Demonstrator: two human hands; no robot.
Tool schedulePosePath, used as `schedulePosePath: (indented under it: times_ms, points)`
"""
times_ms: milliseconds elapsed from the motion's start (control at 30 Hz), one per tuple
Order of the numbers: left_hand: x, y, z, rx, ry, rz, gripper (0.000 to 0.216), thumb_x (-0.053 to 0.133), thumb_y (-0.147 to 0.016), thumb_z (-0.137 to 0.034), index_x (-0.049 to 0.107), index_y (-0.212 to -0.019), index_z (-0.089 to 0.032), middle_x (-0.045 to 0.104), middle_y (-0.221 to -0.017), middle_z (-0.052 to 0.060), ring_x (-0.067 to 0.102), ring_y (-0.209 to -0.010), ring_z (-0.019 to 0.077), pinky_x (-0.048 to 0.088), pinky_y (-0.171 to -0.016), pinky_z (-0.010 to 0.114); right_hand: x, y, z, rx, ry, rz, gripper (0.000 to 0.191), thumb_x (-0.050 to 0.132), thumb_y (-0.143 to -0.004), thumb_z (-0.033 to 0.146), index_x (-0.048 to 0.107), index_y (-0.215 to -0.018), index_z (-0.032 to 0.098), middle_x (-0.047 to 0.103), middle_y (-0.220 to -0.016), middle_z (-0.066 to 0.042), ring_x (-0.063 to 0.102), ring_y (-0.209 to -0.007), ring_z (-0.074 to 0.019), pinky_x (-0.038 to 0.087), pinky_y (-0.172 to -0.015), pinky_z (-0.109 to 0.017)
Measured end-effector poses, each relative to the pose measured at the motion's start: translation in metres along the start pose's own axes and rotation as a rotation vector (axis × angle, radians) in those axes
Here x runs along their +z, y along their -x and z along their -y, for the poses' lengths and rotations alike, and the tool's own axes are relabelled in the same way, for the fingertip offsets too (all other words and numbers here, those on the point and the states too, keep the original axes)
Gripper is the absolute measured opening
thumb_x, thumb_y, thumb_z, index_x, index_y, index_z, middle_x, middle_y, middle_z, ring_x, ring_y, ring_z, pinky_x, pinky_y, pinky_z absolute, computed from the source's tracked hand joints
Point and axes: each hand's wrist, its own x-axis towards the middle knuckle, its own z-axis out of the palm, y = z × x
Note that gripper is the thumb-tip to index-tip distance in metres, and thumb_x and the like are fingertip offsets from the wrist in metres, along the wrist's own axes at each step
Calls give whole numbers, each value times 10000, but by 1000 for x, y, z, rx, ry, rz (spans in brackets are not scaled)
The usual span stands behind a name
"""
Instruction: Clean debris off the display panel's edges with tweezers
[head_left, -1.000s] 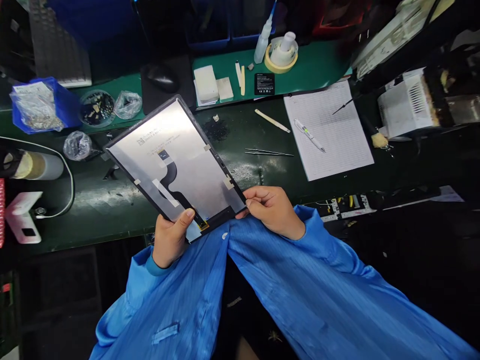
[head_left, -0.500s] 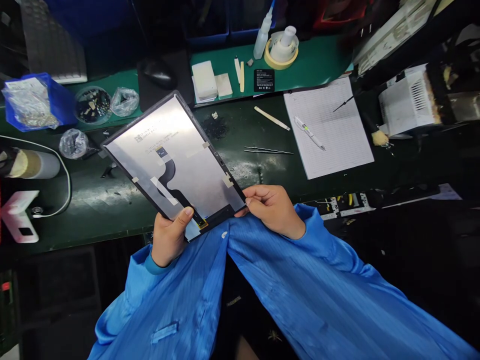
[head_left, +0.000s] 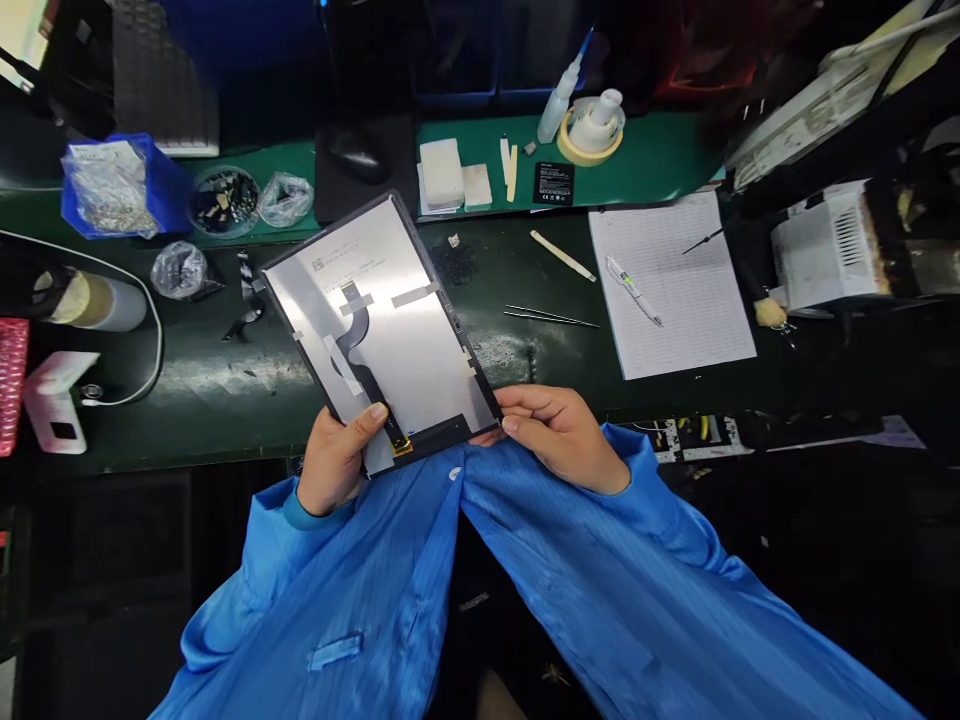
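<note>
A tablet display panel [head_left: 420,345] is held tilted above the front of the bench, its silvery back facing me. A black flex cable [head_left: 364,355] curves over that back, with strips of tape on it. My left hand [head_left: 337,455] grips the lower left edge, thumb lying on top by the cable's lower end and fingers hidden underneath. At the lower right corner, my right hand [head_left: 559,430] pinches the panel's edge between thumb and fingers. Tweezers [head_left: 551,317] lie on the bench beyond my right hand.
A lined paper sheet [head_left: 675,300] with a pen [head_left: 634,290] lies at the right. Tape rolls [head_left: 592,135], a dropper bottle [head_left: 559,105] and a black battery [head_left: 553,183] stand on the green mat. A blue bin [head_left: 124,190] and a parts dish [head_left: 223,200] sit at the left.
The view has shifted, so the bench things appear further right. The panel is turned slightly in my hands, and my right fingers have spread a little at its corner.
</note>
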Motion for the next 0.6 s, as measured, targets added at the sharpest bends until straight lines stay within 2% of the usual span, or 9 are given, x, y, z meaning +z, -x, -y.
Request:
schedulePosePath:
  times_ms: [300,467,533,600]
  points:
    - [0,1,-6,-50,0,-2,357,919,-640,-303,742,-905,-141,808,-853,69,791,-879,301,673,-804,399,2,2,2,-10,1,54,336,733,-917,371,731,-1191,176,818,-992,-85,795,-894,-223,659,-831,-374]
    - [-6,-4,-10,-67,-51,9,422,931,-584,-345,754,-914,-150,795,-806,71,781,-897,336,669,-793,434,8,-7,0,11,12,94,258,757,-898,371,746,-1062,172,808,-919,-57,780,-849,-183,649,-856,-348]
    - [-8,-5,-9,5,2,-8,373,881,-630,-466,753,-831,-180,785,-786,67,766,-974,353,656,-840,455,10,-12,-6,1,-46,72,280,762,-891,396,738,-1058,172,801,-887,-48,777,-819,-178,651,-843,-344]
    - [-9,-6,-3,124,61,4,501,710,-710,-712,737,-755,-214,781,-814,89,734,-1079,361,637,-881,481,13,-17,-11,-29,-116,50,307,767,-888,398,728,-1098,177,797,-882,-44,777,-806,-176,653,-826,-339]
